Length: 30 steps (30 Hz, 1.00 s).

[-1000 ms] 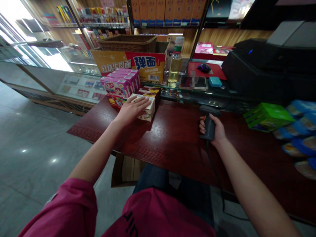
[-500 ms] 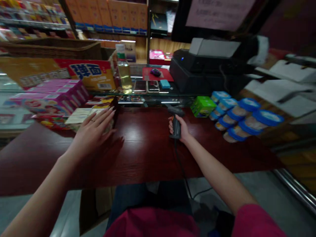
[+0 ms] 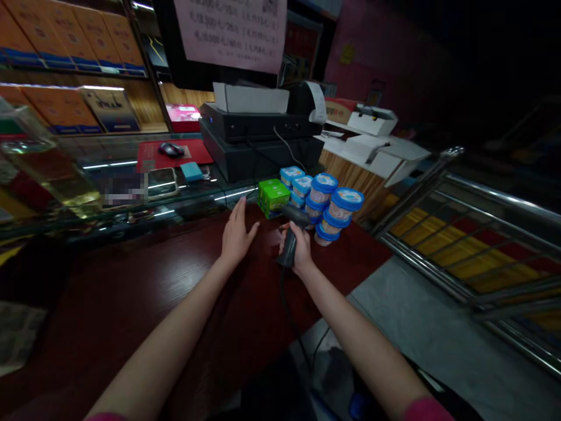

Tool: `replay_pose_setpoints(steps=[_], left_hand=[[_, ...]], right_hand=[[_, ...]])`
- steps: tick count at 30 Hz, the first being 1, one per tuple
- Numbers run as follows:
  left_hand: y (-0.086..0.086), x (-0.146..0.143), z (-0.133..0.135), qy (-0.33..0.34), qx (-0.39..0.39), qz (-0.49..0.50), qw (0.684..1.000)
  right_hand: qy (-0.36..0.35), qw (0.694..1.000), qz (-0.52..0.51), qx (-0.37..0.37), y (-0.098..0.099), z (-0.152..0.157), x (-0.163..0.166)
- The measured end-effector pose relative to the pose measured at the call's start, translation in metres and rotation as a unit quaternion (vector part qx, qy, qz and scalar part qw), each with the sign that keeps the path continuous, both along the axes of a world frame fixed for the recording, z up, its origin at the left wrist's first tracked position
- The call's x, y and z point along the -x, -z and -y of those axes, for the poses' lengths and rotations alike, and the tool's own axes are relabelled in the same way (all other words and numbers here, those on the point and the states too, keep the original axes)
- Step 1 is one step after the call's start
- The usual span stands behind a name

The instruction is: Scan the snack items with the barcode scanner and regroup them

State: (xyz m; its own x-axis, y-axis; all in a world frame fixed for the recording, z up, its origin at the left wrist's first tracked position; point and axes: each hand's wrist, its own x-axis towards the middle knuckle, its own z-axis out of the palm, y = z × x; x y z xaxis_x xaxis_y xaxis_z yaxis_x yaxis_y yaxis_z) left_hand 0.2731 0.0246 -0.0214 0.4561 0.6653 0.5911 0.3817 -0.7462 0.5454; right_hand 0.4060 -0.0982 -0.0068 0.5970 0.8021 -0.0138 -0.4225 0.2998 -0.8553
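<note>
dark-red counter (image 3: 144, 321) supports green carton (image 3: 272, 196): glass case (image 3: 114, 154) behind, left hand (image 3: 236, 237) extended at left, right hand (image 3: 301, 248) in front, gripping barcode scanner (image 3: 288, 248).

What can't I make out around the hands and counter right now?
All in the head view:
- Right hand: partly hidden behind the barcode scanner.
- Blue-lidded tubs: rear lower ones blocked by front tubs.
- Green package: lower right corner behind the scanner.
- Bottle: blurred at the left edge.
- Dark object beside it: pixelated.
- Paper sign: top cut off by the upper edge.
</note>
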Motion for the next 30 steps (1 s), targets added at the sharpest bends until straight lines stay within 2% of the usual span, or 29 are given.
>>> replay_pose_setpoints(steps=[3, 7, 11, 16, 19, 22, 24, 27, 30], left_hand=[[-0.003, -0.048, -0.010, -0.051, 0.014, 0.057, 0.997], [-0.009, -0.077, -0.018, -0.056, -0.038, 0.032, 0.997], [-0.010, -0.075, -0.019, -0.036, -0.089, 0.020, 0.995], [-0.008, -0.049, -0.013, -0.009, -0.051, 0.055, 0.997], [-0.004, -0.015, -0.016, 0.022, 0.049, 0.129, 0.990], [0.000, 0.045, -0.022, 0.053, 0.194, 0.230, 0.952], [0.001, 0.099, -0.023, 0.051, 0.253, 0.257, 0.932], [-0.002, 0.182, -0.014, 0.009, 0.289, 0.260, 0.921], [-0.005, 0.241, -0.003, -0.011, 0.350, 0.320, 0.881]], right_hand=[[0.038, 0.999, 0.014, 0.000, 0.002, -0.011, -0.001], [0.080, 0.996, 0.026, 0.004, 0.004, -0.020, -0.005], [0.084, 0.996, 0.030, -0.003, 0.004, -0.020, -0.006], [0.082, 0.996, 0.033, -0.005, 0.000, -0.010, -0.007], [0.004, 1.000, 0.015, 0.004, -0.002, 0.001, -0.007], [-0.141, 0.989, -0.007, 0.035, -0.002, 0.011, -0.003], [-0.233, 0.971, -0.015, 0.053, -0.002, 0.010, 0.004], [-0.350, 0.934, -0.024, 0.072, -0.002, -0.005, 0.025], [-0.460, 0.884, -0.027, 0.085, -0.005, -0.034, 0.062]])
